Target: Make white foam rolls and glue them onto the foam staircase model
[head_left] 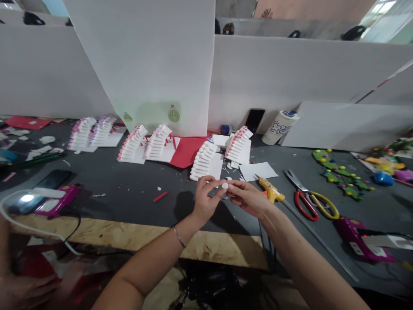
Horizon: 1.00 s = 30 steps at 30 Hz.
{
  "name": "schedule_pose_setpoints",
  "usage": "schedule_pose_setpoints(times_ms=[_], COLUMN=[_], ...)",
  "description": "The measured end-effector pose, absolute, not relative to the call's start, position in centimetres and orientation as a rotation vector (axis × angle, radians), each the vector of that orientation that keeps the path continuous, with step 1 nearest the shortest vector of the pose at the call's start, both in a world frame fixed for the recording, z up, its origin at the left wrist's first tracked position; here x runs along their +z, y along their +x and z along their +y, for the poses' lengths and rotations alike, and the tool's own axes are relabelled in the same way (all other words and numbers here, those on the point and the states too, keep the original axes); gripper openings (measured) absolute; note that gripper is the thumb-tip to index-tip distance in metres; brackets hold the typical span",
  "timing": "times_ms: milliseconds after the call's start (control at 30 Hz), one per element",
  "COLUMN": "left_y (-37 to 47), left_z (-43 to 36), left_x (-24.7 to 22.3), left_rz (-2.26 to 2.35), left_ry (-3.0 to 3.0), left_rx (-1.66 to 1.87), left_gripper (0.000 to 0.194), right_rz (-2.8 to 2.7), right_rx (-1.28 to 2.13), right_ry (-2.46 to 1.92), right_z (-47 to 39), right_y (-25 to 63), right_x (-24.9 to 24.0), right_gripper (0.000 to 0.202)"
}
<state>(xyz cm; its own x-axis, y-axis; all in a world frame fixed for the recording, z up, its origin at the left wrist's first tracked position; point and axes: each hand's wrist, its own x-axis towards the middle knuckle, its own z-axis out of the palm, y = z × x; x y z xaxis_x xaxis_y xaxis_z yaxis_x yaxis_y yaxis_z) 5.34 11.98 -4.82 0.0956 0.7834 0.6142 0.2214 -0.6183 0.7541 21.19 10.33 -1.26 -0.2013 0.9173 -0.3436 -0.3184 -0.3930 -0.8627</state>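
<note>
A small round white piece [225, 186] is pinched between the fingertips of both hands over the table's front part. My left hand [205, 199], with a bracelet on its wrist, holds it from the left. My right hand [248, 197] has thumb and finger at its right side. Just behind the hands a fan of white strips [202, 160] lies on white card. A similar fan with red tips [238, 144] is farther back. The yellow glue gun [270, 189] lies right beside my right hand.
Red-and-yellow-handled scissors [311, 200], a long clear stick [319, 237] and a magenta device [361, 241] lie at right. A patterned cup [279, 128] and a phone [254, 120] stand behind. A red stick [160, 197] lies left. Another person's hand [29, 290] is lower left.
</note>
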Motion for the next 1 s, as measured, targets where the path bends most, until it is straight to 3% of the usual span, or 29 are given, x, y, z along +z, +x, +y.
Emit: schedule_pose_setpoints(times_ms=[500,633,800,1000], left_y=[5.3,5.6,5.9,6.1], left_z=[12.4,12.3,12.2,12.3], left_x=[-5.4,-6.1,-7.6,-9.5], left_rz=[1.049,1.141,1.318,1.417], left_ry=[1.81,2.128,2.475,2.55], left_rx=[1.578,1.319,0.87,0.718], left_gripper=[0.036,0.022,0.04,0.049], right_rz=[-0.848,-0.907,-1.176,-1.444], right_rx=[1.642,1.408,1.179,0.95], right_ry=[-1.121,-1.212,-1.324,-1.51], right_z=[12.2,16.3,23.0,28.9], right_y=[20.9,22.1,22.5,22.0], right_x=[-0.3,1.0,2.3,1.2], right_gripper=[0.025,0.029,0.029,0.014])
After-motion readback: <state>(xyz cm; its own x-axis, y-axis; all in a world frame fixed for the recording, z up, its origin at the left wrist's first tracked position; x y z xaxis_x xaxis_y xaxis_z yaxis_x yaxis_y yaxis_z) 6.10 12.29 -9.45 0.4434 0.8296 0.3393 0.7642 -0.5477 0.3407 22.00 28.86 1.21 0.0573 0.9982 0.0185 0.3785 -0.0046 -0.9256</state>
